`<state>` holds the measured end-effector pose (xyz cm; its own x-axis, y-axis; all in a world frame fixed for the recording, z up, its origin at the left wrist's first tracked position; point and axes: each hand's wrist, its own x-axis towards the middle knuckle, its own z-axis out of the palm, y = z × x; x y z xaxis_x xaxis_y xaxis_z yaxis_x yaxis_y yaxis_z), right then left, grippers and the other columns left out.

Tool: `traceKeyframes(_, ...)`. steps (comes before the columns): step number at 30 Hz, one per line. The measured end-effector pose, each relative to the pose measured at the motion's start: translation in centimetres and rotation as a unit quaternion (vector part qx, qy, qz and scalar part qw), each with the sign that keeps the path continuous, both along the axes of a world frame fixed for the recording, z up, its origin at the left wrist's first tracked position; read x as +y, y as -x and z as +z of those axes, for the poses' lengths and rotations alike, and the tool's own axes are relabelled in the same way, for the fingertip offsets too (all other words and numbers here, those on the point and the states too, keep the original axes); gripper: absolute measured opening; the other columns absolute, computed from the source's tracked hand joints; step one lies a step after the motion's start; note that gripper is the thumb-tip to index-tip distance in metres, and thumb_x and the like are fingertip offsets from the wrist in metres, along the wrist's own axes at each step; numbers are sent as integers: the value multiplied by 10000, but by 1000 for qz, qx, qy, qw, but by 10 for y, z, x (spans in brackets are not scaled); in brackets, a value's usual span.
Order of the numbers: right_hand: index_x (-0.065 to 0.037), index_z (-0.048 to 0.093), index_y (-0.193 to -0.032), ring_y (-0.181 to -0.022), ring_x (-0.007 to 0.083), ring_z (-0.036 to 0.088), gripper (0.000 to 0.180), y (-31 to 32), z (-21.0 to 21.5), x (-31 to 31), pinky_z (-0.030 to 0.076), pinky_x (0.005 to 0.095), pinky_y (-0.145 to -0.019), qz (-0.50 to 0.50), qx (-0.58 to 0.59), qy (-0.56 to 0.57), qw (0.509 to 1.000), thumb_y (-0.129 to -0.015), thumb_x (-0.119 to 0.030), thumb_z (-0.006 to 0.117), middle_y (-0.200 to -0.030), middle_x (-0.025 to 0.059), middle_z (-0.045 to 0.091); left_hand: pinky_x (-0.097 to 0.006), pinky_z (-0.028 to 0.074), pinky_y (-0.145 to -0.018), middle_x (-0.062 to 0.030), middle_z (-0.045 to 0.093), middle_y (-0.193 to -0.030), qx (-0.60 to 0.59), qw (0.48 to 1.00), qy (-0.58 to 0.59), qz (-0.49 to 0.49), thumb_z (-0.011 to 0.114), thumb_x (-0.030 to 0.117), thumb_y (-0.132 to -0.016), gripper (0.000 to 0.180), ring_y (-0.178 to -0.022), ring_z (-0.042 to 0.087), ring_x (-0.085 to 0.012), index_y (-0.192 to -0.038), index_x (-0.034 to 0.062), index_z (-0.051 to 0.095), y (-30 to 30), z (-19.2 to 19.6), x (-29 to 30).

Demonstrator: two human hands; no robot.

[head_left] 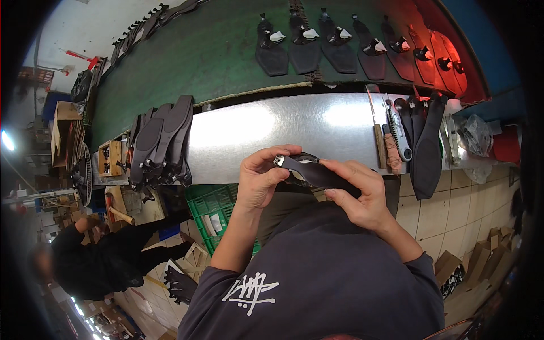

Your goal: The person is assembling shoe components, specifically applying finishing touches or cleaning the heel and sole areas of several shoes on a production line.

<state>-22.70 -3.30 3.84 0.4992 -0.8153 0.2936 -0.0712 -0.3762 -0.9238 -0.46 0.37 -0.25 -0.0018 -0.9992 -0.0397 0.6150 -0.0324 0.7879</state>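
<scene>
Between my two hands, in front of my body, is a dark sandal part (318, 174) with a curved sole-like strip and a small shiny piece at its left end. My left hand (259, 178) pinches that end between thumb and fingers. My right hand (360, 191) is closed round the broader right end, fingers above and thumb below. The metal bench (272, 127) lies just beyond my hands. On its left is a pile of dark sandal soles (161, 133); several more soles (428, 161) lie at its right end, overhanging the front edge.
A green conveyor belt (209, 54) runs behind the bench, carrying a row of sandals (303, 54), the right ones in red light. A utility knife (398, 133) and wrapped-handle tool (392, 153) lie right. A green crate (212, 207) stands below; another person (96, 260) is at left.
</scene>
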Motion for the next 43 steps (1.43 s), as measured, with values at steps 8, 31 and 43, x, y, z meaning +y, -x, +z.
traceKeyframes(8,-7,624,-1179,-736,242,618,463,0,2,0,478,305,-672,4,12,11,1000,-724,-10,706,-868,139,650,-390,519,-919,-240,609,-1177,-33,999,-11,2,770,39,-725,361,-1058,626,-300,-1071,12,671,-4,-5,3)
traceKeyframes(31,-49,645,-1134,-680,239,569,418,-1,8,0,463,342,-622,-11,100,133,986,-722,-70,705,-791,76,577,-365,487,-937,-289,564,-1234,-162,979,120,-26,600,-142,-714,416,-1147,576,-326,-1097,-3,686,-5,-1,3)
traceKeyframes(43,-53,654,-1141,-685,233,590,467,-2,4,2,471,342,-620,-11,117,174,978,-680,-32,728,-821,80,617,-335,462,-957,-315,516,-1292,-214,967,130,-37,555,-141,-665,456,-1181,562,-322,-1081,-14,692,-8,2,4)
